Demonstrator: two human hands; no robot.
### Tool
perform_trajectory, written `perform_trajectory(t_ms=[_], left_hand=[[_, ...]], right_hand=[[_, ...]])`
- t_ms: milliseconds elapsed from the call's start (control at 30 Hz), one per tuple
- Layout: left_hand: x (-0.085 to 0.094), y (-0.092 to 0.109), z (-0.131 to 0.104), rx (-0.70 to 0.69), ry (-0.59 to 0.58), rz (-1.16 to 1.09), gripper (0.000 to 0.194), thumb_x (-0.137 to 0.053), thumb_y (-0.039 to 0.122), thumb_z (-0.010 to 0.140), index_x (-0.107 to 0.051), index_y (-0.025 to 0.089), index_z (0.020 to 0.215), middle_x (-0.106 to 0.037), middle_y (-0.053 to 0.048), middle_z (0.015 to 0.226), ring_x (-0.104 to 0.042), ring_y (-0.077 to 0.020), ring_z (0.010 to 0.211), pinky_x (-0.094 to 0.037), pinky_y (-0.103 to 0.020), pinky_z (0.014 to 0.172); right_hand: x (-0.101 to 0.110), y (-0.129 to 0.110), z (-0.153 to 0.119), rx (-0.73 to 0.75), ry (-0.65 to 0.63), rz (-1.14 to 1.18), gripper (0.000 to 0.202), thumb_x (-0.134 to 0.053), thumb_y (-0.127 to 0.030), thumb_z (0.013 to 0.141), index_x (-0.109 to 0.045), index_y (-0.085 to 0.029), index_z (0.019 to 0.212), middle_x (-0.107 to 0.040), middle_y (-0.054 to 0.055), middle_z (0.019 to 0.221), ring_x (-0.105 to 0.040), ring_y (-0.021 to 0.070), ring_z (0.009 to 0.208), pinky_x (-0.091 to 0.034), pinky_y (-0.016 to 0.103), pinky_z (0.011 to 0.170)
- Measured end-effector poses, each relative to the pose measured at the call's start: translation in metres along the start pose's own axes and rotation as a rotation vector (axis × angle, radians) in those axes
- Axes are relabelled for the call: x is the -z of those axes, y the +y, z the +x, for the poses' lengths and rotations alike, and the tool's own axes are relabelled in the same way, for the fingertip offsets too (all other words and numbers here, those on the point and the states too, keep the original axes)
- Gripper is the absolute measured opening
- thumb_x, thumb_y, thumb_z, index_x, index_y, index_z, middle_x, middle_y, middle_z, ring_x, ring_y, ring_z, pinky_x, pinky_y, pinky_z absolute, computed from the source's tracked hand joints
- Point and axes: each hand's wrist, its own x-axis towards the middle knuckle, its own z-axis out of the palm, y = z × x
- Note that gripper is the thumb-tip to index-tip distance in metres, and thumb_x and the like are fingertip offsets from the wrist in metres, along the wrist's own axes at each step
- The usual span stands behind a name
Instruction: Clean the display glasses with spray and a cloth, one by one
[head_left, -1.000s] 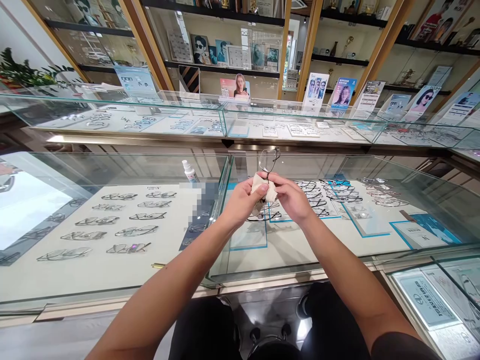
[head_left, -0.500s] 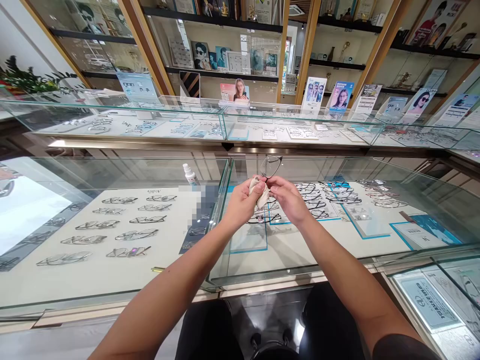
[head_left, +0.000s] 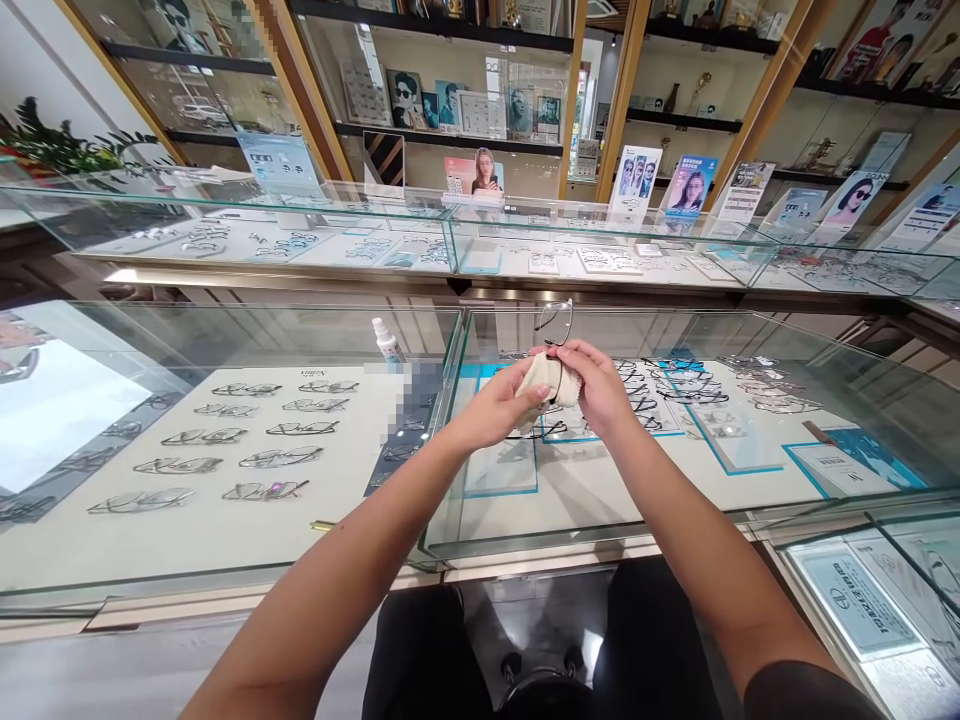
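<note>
Above the glass showcase, my left hand is closed on a pale cloth, thumb on top. The cloth is wrapped around part of a thin-framed pair of eyeglasses, and one lens stands up clear above my fingers. My right hand pinches the eyeglasses from the other side, its fingers bent beside the cloth. Part of the frame shows dark across the cloth; the rest is hidden by cloth and fingers.
Under the glass lie rows of eyeglasses on the left and more dark frames on the right. A white spray bottle stands behind the left case. Ad cards line the rear counter.
Both hands have shifted slightly right. The cloth is more spread out over the eyeglasses, and the raised lens has turned and shows more upright.
</note>
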Motion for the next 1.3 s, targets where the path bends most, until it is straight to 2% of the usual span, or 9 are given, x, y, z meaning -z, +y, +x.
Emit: perform_trajectory(t_ms=[200, 400, 500, 633, 767, 900, 1000, 1133, 1300], left_hand=[[-0.003, -0.008, 0.006, -0.085, 0.163, 0.039, 0.056, -0.084, 0.059, 0.083, -0.068, 0.016, 0.115, -0.067, -0.002, 0.085, -0.054, -0.0132, 0.068, -0.043, -0.026, 0.063], [-0.008, -0.009, 0.003, -0.133, 0.324, 0.099, 0.053, -0.071, 0.071, 0.090, -0.070, 0.018, 0.099, -0.057, 0.003, 0.065, -0.045, -0.0119, 0.053, -0.035, -0.027, 0.053], [-0.006, -0.008, 0.003, -0.171, 0.371, 0.150, 0.057, -0.066, 0.075, 0.092, -0.071, 0.018, 0.089, -0.062, 0.000, 0.069, -0.053, -0.0145, 0.063, -0.041, -0.028, 0.061], [0.001, -0.012, 0.009, -0.120, 0.319, 0.080, 0.061, -0.069, 0.078, 0.088, -0.074, 0.017, 0.092, -0.071, -0.004, 0.084, -0.061, -0.0183, 0.079, -0.048, -0.029, 0.076], [0.013, -0.017, 0.016, -0.098, 0.353, -0.053, 0.060, -0.071, 0.078, 0.087, -0.073, 0.018, 0.089, -0.071, -0.004, 0.080, -0.062, -0.0180, 0.075, -0.048, -0.030, 0.073], [0.025, -0.012, 0.019, -0.065, 0.457, -0.164, 0.062, -0.076, 0.078, 0.082, -0.074, 0.018, 0.092, -0.075, -0.005, 0.084, -0.067, -0.0195, 0.080, -0.050, -0.029, 0.073], [0.031, -0.005, 0.018, 0.028, 0.450, -0.215, 0.060, -0.080, 0.075, 0.081, -0.074, 0.016, 0.092, -0.077, -0.005, 0.084, -0.071, -0.0212, 0.081, -0.052, -0.030, 0.073], [0.039, -0.001, 0.016, 0.230, 0.354, -0.297, 0.045, -0.077, 0.058, 0.092, -0.075, 0.012, 0.095, -0.079, -0.009, 0.085, -0.075, -0.0223, 0.080, -0.057, -0.030, 0.073], [0.050, 0.005, 0.013, 0.387, 0.183, -0.434, 0.032, -0.069, 0.038, 0.102, -0.077, 0.007, 0.102, -0.081, -0.016, 0.091, -0.079, -0.0228, 0.080, -0.063, -0.032, 0.079]], right_hand=[[-0.006, 0.002, -0.004, -0.029, 0.027, -0.065, 0.029, -0.088, -0.049, 0.074, -0.071, -0.025, 0.074, -0.085, 0.004, 0.102, -0.074, 0.0225, 0.090, -0.053, 0.031, 0.071], [-0.008, 0.007, -0.005, 0.030, -0.013, -0.085, 0.026, -0.089, -0.046, 0.074, -0.073, -0.026, 0.074, -0.081, 0.002, 0.092, -0.069, 0.0194, 0.087, -0.053, 0.033, 0.080], [-0.008, 0.009, -0.005, 0.033, 0.002, -0.067, 0.023, -0.091, -0.043, 0.071, -0.076, -0.026, 0.076, -0.078, -0.001, 0.084, -0.065, 0.0168, 0.080, -0.053, 0.032, 0.081], [-0.006, 0.006, -0.001, -0.004, 0.047, 0.013, 0.023, -0.092, -0.040, 0.069, -0.078, -0.025, 0.076, -0.082, 0.001, 0.094, -0.070, 0.0189, 0.089, -0.054, 0.033, 0.085], [0.008, -0.003, 0.006, 0.048, 0.158, 0.051, 0.025, -0.093, -0.040, 0.068, -0.074, -0.026, 0.076, -0.083, 0.003, 0.104, -0.071, 0.0216, 0.104, -0.053, 0.034, 0.089], [0.022, -0.012, 0.010, 0.198, 0.268, -0.027, 0.020, -0.090, -0.041, 0.074, -0.076, -0.028, 0.081, -0.081, 0.001, 0.104, -0.071, 0.0209, 0.102, -0.052, 0.034, 0.090], [0.024, -0.015, 0.007, 0.401, 0.281, -0.235, 0.016, -0.087, -0.041, 0.082, -0.078, -0.029, 0.085, -0.078, 0.002, 0.102, -0.070, 0.0223, 0.107, -0.052, 0.037, 0.097], [0.020, -0.014, 0.002, 0.714, 0.246, -0.638, 0.019, -0.080, -0.046, 0.093, -0.078, -0.027, 0.089, -0.074, 0.004, 0.098, -0.070, 0.0253, 0.102, -0.053, 0.045, 0.096], [0.017, -0.006, -0.002, 1.023, 0.172, -1.094, 0.012, -0.072, -0.031, 0.101, -0.080, -0.027, 0.093, -0.073, 0.005, 0.095, -0.065, 0.0248, 0.095, -0.051, 0.045, 0.088]])
